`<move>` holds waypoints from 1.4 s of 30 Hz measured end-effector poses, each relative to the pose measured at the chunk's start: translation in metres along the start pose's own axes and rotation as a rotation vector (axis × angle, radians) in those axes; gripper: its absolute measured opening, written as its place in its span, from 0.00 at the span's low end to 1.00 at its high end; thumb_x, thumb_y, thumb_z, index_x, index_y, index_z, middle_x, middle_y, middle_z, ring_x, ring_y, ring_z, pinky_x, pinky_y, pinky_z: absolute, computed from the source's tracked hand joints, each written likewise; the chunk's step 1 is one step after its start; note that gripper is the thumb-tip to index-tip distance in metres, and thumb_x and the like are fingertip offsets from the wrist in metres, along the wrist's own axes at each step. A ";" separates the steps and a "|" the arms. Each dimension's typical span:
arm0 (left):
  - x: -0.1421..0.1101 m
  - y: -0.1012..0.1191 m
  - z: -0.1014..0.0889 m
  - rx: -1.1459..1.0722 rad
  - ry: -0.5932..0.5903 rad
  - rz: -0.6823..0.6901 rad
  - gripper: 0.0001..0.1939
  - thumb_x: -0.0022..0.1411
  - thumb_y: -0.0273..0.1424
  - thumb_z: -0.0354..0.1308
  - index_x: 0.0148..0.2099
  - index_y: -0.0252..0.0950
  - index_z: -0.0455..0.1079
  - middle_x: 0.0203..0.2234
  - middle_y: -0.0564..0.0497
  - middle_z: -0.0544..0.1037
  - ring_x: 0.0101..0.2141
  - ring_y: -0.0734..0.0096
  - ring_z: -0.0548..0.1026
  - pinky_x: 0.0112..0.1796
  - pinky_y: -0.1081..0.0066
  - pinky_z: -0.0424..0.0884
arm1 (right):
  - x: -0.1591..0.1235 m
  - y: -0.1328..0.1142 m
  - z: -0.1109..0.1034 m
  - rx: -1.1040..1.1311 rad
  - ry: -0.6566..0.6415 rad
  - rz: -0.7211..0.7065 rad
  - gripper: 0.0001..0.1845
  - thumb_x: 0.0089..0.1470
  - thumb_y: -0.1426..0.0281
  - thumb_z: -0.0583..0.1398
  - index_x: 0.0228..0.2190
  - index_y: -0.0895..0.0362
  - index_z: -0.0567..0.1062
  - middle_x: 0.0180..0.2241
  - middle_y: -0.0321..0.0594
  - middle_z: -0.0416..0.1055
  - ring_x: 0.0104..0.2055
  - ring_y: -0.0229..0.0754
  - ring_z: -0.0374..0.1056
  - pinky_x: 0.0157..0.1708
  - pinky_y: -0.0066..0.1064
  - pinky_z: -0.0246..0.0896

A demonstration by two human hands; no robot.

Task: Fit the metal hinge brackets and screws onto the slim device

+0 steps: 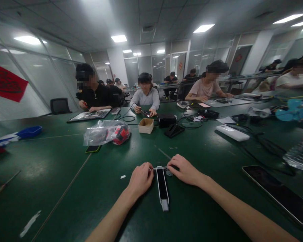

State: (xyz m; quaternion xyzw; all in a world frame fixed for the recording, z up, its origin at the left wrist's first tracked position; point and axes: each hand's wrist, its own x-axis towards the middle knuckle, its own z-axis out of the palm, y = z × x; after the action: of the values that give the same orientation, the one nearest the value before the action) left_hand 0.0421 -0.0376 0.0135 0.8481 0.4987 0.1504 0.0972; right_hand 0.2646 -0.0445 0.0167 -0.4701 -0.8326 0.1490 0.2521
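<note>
A long, narrow device with a black face and a white frame lies on the green table, its far end pointing away from me. A pale grey piece sits at its near end. My left hand is closed at the left of the far end, its fingertips pinched together; a small metallic part shows there. On the other side, my right hand has its fingers bent down onto another small metallic part. What exactly the fingertips grip is mostly hidden. A small white scrap lies left of my left hand.
Ahead stand an open cardboard box and a plastic bag with red and black items. A large phone, cables, a white device and a clear bottle occupy the right. Several people work across the table.
</note>
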 end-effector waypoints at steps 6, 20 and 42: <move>0.000 0.000 0.000 -0.011 0.001 0.003 0.07 0.63 0.30 0.45 0.39 0.37 0.64 0.33 0.50 0.73 0.32 0.68 0.71 0.33 0.70 0.62 | 0.000 -0.001 -0.002 0.041 0.023 0.036 0.07 0.54 0.69 0.56 0.34 0.56 0.72 0.36 0.40 0.69 0.39 0.41 0.62 0.37 0.34 0.60; 0.000 -0.001 0.000 -0.009 0.003 0.006 0.07 0.63 0.30 0.45 0.39 0.36 0.64 0.32 0.50 0.73 0.32 0.68 0.71 0.33 0.70 0.62 | 0.001 0.001 -0.009 -0.021 -0.023 0.080 0.07 0.53 0.67 0.56 0.32 0.56 0.71 0.34 0.40 0.68 0.36 0.41 0.62 0.35 0.33 0.60; 0.000 0.002 -0.004 -0.018 -0.031 -0.021 0.09 0.64 0.31 0.45 0.40 0.36 0.65 0.34 0.49 0.73 0.33 0.68 0.71 0.34 0.69 0.63 | -0.004 0.011 -0.028 -0.223 -0.179 0.091 0.11 0.55 0.70 0.53 0.36 0.53 0.74 0.38 0.42 0.69 0.40 0.45 0.63 0.39 0.38 0.60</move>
State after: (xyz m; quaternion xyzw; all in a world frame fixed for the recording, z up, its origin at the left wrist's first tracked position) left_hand 0.0424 -0.0384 0.0177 0.8441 0.5046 0.1410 0.1142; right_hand 0.2898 -0.0417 0.0331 -0.5171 -0.8411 0.1082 0.1162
